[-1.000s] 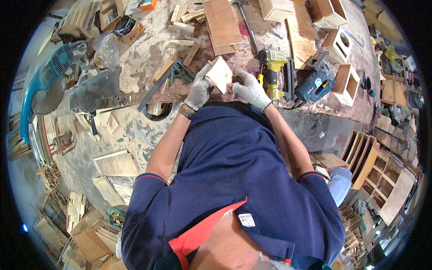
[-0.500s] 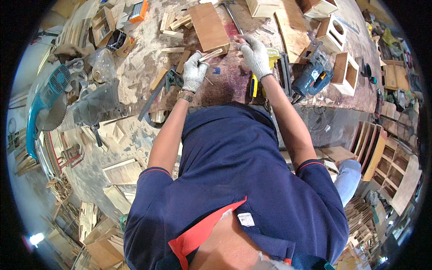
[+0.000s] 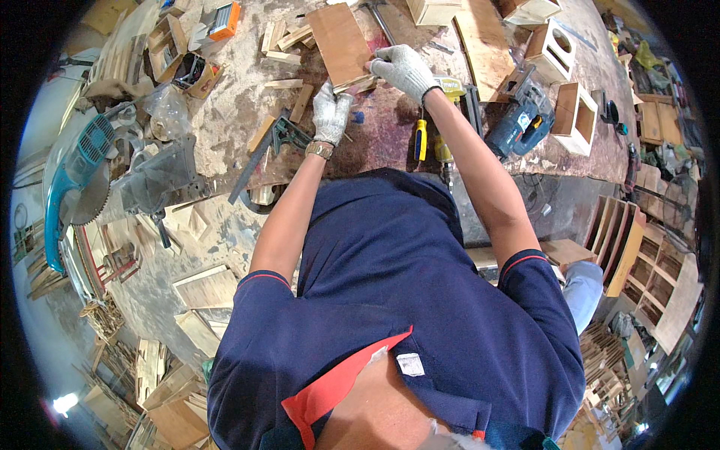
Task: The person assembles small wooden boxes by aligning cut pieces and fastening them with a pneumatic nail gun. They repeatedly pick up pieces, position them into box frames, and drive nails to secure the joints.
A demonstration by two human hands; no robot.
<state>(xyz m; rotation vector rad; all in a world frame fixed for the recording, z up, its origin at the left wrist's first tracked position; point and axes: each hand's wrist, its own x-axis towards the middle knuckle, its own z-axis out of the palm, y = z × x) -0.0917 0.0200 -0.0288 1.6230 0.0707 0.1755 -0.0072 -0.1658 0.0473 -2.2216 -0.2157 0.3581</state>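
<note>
Both my hands wear pale knitted gloves and meet at the near edge of a brown wooden box (image 3: 341,45). My left hand (image 3: 331,114) has its fingertips closed on the left end of a thin wood strip (image 3: 355,85), which lies along that edge. From the right, my right hand (image 3: 406,72) reaches over the box's near right corner, fingers pinched together. Whatever sits between those fingers is too small to make out. A hammer (image 3: 381,22) lies just beyond the right hand. Below that hand is a yellow-handled screwdriver (image 3: 421,139).
Right of my arm lies a blue jigsaw (image 3: 521,126), with small wooden boxes (image 3: 575,118) beyond it. A black clamp (image 3: 289,135) and wood offcuts (image 3: 283,57) lie left. At far left stands a teal mitre saw (image 3: 94,141) with an exposed blade. A long board (image 3: 481,52) lies back right.
My right hand has moved left and away from me, onto the box's corner. The left hand has shifted slightly right, bringing the wood strip against the box's near edge.
</note>
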